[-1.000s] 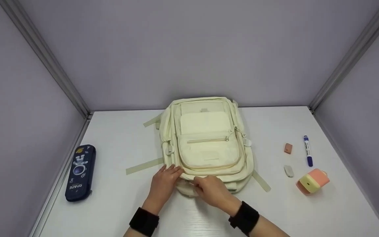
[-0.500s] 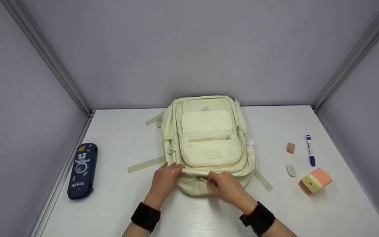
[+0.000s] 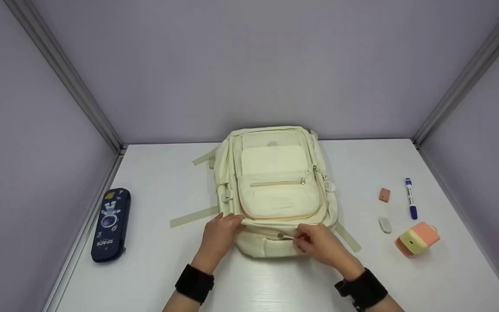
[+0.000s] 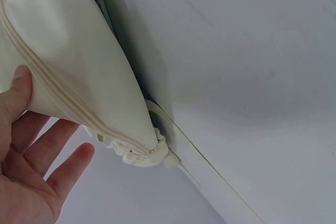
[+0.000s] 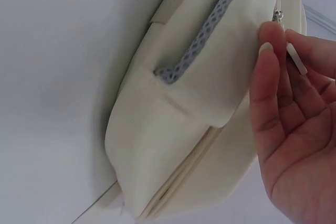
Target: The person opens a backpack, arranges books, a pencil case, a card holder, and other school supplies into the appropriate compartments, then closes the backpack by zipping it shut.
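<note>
Centrally, a cream backpack point(image 3: 277, 201) lies on the white desk point(image 3: 150, 273), its pocketed front facing up. My left hand point(image 3: 220, 235) grips the backpack's near left edge, the fabric held between thumb and fingers; some fingertips pass behind the cloth, so I cannot quite tell how firmly they press. My right hand point(image 3: 322, 245), to its right, pinches a pale zipper pull point(image 5: 296, 59) at the near end. Black bands point(image 3: 194, 284) circle both my wrists. Pale straps point(image 3: 193, 216) extend leftward from the backpack. Well apart at left lies a dark blue pencil case point(image 3: 111, 225) lettered SPACE. At right lie a brownish block point(image 3: 384, 195), a small greyish piece point(image 3: 385, 225) nearer, a blue-and-white marker point(image 3: 411, 198) farther right, and a pink-and-yellow object point(image 3: 418, 239) nearest of these.
</note>
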`<state>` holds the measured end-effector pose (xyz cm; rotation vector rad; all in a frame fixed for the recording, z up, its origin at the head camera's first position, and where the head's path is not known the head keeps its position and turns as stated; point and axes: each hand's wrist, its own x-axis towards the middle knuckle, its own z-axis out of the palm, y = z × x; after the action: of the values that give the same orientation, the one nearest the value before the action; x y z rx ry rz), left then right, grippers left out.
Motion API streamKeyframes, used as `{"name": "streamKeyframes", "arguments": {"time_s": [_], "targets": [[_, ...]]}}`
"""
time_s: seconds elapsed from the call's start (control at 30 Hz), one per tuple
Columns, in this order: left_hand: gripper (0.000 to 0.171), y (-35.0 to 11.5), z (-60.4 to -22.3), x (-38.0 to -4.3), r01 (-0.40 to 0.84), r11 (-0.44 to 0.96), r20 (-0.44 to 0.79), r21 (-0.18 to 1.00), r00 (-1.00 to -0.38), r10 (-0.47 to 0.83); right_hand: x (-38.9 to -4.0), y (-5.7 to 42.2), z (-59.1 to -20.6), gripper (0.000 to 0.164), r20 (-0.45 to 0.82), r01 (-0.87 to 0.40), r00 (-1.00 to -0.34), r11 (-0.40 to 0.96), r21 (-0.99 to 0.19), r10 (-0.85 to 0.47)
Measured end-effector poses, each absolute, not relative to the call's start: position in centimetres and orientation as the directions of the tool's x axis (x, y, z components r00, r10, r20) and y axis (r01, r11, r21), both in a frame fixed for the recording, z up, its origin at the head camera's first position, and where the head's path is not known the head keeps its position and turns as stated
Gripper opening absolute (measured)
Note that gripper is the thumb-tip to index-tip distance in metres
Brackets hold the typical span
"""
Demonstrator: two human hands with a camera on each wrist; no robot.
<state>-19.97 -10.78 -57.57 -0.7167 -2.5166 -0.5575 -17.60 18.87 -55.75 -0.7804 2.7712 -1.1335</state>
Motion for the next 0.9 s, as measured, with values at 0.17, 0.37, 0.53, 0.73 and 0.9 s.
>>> {"name": "streamKeyframes", "arguments": {"time_s": [0.17, 0.37, 0.53, 0.73, 0.9], "targets": [[0.018, -11.0, -57.6, -19.9, 0.565, 0.786, 0.528, 0.25, -0.76, 0.378, -17.7, 21.4, -55.7, 0.015, 0.079, -0.366, -0.891, 0.604, -0.708, -0.447], [0.014, -10.7, -57.1, -20.1, 0.561, 0.799, 0.522, 0.214, -0.757, 0.392, -18.1, 23.9, -55.5, 0.011, 0.012, -0.295, -0.903, 0.599, -0.744, -0.43], [0.017, -10.5, -57.1, -20.1, 0.572, 0.797, 0.527, 0.195, -0.746, 0.406, -18.4, 25.2, -55.3, 0.008, -0.016, -0.276, -0.904, 0.611, -0.742, -0.427], [0.018, -10.6, -57.2, -19.9, 0.56, 0.8, 0.52, 0.214, -0.759, 0.392, -19.1, 27.6, -55.7, 0.011, -0.063, -0.19, -0.949, 0.719, -0.668, -0.31], [0.014, -10.6, -57.4, -19.9, 0.546, 0.818, 0.508, 0.179, -0.764, 0.398, -19.8, 30.3, -56.3, 0.013, -0.059, -0.117, -0.981, 0.8, -0.589, -0.187]]}}
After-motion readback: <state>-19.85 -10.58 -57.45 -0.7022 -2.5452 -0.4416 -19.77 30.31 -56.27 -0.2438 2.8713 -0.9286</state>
